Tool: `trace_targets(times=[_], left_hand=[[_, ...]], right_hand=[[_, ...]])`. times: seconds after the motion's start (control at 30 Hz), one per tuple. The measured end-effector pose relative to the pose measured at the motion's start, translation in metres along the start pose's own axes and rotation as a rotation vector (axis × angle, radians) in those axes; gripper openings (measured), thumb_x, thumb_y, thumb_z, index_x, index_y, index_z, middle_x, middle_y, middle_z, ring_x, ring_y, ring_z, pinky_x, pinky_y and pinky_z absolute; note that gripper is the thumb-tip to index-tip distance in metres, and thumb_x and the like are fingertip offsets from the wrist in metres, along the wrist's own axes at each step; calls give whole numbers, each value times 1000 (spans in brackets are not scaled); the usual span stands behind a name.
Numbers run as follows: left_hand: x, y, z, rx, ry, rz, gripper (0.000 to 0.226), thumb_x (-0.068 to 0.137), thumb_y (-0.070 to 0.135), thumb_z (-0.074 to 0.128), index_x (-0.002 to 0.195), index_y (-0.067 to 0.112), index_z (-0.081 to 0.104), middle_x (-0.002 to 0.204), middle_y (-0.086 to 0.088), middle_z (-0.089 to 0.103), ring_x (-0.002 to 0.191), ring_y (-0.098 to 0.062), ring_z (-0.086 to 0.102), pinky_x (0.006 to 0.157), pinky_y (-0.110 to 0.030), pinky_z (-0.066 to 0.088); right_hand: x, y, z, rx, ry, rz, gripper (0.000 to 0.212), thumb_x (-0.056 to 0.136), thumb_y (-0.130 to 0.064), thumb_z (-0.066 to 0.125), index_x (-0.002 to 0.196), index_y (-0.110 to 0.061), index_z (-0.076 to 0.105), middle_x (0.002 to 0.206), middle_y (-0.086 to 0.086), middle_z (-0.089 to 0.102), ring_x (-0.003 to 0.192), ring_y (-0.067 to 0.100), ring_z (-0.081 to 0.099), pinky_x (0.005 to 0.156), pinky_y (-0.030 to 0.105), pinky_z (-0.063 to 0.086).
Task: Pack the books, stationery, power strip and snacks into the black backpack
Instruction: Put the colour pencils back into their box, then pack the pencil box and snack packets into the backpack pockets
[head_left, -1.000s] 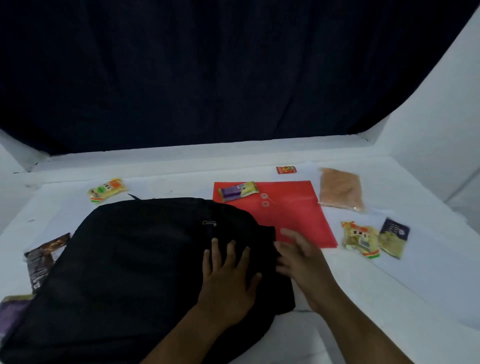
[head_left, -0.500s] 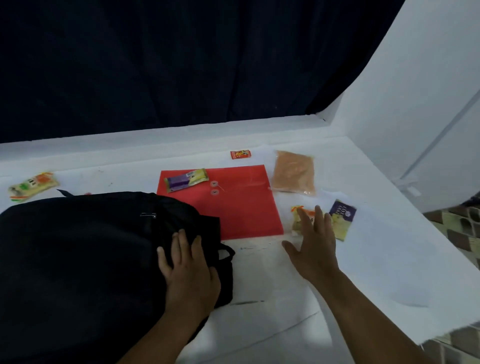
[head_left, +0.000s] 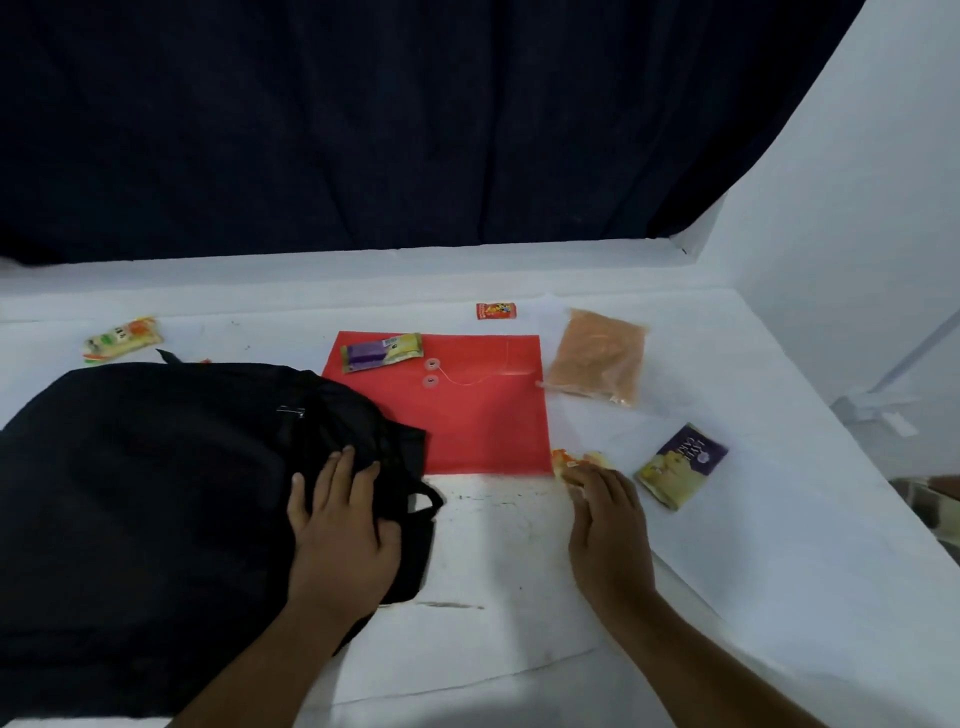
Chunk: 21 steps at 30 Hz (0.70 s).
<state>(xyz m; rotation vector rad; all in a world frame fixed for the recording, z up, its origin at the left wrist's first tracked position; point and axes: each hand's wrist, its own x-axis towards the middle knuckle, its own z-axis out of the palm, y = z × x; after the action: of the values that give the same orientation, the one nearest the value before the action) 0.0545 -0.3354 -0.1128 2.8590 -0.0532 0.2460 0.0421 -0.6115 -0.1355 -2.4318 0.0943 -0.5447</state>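
Right hand (head_left: 605, 525) reached snack packet (head_left: 576, 460); white table (head_left: 779, 545).

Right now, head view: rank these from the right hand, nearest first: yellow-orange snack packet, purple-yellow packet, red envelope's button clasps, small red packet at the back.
1. yellow-orange snack packet: under the right hand's fingertips.
2. purple-yellow packet: just to its right.
3. red envelope's button clasps: up and left, on the envelope.
4. small red packet: far back, past the envelope.

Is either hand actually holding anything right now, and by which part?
Nothing gripped: left hand lies flat on the black backpack; right hand touches the orange snack packet.
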Motion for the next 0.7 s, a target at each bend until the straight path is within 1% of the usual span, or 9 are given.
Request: trace_targets(times=[0.1, 0.17, 0.23, 0.3, 0.37, 0.47, 0.53, 0.63, 0.7], left_hand=[[0, 1, 0, -6, 21, -12, 62, 78, 37, 37, 130, 13, 58, 149, -14, 48, 144, -28, 37, 122, -54, 5], [0, 1, -1, -15, 31, -20, 62, 78, 38, 36, 129, 13, 59, 149, -13, 48, 144, -28, 37, 122, -51, 3], [-1, 1, -1, -26, 28, -24, 62, 78, 38, 36, 130, 13, 59, 150, -13, 48, 144, -28, 37, 122, -50, 2], [-2, 2, -2, -24, 17, -27, 62, 78, 38, 36, 130, 13, 59, 151, -13, 47, 144, -27, 36, 122, -49, 1], [-1, 3, -4, -26, 0, -30, 62, 77, 38, 37, 130, 13, 59, 150, -13, 47, 144, -27, 37, 122, -49, 1], [-1, 0, -7, -85, -57, -36, 63, 75, 37, 39, 129, 13, 60, 149, -14, 49, 142, -28, 39, 122, -49, 3], [-1, -2, -12, -141, -71, -30, 63, 73, 35, 42, 130, 14, 61, 150, -12, 47, 143, -26, 37, 122, -42, -3], [4, -6, -25, -347, -61, -85, 59, 72, 28, 52, 130, 22, 62, 152, 1, 45, 147, -17, 32, 121, -31, -12], [8, -15, -38, -480, -11, -65, 45, 72, 23, 63, 117, 23, 69, 138, 6, 56, 138, -18, 45, 124, -41, 12]], right_hand=[[-2, -5, -10, 177, 67, 117, 27, 103, -19, 40, 120, -15, 60, 112, -4, 64, 107, 16, 58, 93, 35, 50], [-4, -10, -16, 311, 116, 214, 26, 105, -25, 36, 120, -20, 56, 107, -11, 62, 98, 6, 59, 84, 31, 51], [-4, -20, -20, 465, 194, 324, 18, 106, -21, 38, 116, -26, 53, 96, -18, 61, 86, 0, 61, 73, 38, 55], [0, -35, -22, 679, 242, 465, 15, 106, -22, 41, 114, -24, 54, 94, -16, 61, 83, 7, 65, 63, 46, 59], [9, -57, -23, 963, 159, 632, 18, 104, -33, 45, 115, -23, 55, 99, -4, 65, 80, 15, 70, 54, 41, 59], [24, -88, -19, 1215, -123, 717, 42, 86, -45, 65, 118, -19, 57, 105, 9, 71, 89, 27, 73, 63, 39, 59], [28, -109, -13, 1235, -240, 633, 54, 78, -30, 82, 124, -16, 56, 113, 11, 70, 99, 31, 71, 70, 42, 59], [28, -140, -4, 1161, -319, 514, 48, 79, -13, 81, 120, -14, 58, 107, 10, 73, 92, 28, 73, 69, 44, 60], [26, -159, 3, 1144, -334, 493, 43, 79, -12, 81, 116, -13, 60, 100, 8, 75, 86, 28, 74, 67, 44, 61]])
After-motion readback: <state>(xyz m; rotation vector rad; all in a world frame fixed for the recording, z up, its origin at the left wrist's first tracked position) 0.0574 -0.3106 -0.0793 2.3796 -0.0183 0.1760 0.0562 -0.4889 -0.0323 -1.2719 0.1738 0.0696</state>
